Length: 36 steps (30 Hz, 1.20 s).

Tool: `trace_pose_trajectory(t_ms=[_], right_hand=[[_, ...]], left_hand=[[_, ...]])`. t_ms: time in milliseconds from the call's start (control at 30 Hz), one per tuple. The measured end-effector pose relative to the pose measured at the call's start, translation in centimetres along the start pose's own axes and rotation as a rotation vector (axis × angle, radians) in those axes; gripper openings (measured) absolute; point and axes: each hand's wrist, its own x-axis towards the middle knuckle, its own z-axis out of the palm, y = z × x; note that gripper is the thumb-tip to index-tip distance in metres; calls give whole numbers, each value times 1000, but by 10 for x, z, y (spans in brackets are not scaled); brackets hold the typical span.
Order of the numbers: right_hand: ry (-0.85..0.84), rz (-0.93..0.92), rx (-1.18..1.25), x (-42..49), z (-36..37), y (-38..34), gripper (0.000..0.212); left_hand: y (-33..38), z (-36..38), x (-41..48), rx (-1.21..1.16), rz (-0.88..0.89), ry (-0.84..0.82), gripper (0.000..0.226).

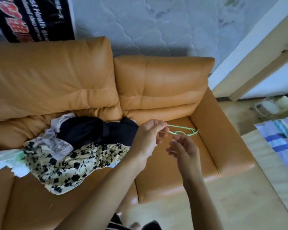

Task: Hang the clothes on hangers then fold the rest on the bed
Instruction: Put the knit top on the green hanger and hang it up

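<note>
Nearest the lens, our two bare forearms rise from the bottom of the frame toward its middle. The fingers [163, 129] of our left hand [146, 138] are pressed together, pinching one end of a thin green hanger [183, 131], which juts rightward over the sofa seat. We judge this grip lifts the hanger clear so a garment can be threaded on. Our right hand [183, 150] hovers just below it, fingers spread and loosely curled, touching nothing we can make out, probably ready to steady the wire.

Just left of our hands, in the middle left of the frame, the clothes pile lies on the tan sofa [156, 83]: a dark garment [96, 130] on top, a floral dress [73, 163] under it, a grey piece [56, 143], and white cloth [5, 161] at the far left. Nothing hangs yet.

Our left wrist crosses the pile's right edge. At the right edge, a blue-striped cloth [279, 138] lies on a pale surface, perhaps the bed.
</note>
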Motion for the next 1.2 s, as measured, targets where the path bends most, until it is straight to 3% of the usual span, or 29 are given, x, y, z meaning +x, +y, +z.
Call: trace_pose_trajectory(t_ms=[167,400,600,733,833,1033,1200], right_hand=[[-267,29,-3,68,53,2,4],[-596,213,-18,137,121,43,4],[-618,347,-33,187,131,74,11],[-545,336,-80,211,97,99,10],[-506,354,-131,225,72,127,9],[-440,365,-217,245,48,175,12],[-460,406,-273,254,53,188,13]], left_hand=[[-4,-31,47,-52,-46,266,16],[-76,-89,106,-30,-193,643,21],[-155,-133,178,248,-373,799,23],[-208,-170,234,483,-551,811,39],[-217,-185,272,671,-567,742,41],[-253,-219,337,761,-702,725,51],[-256,-255,352,662,-712,625,63]])
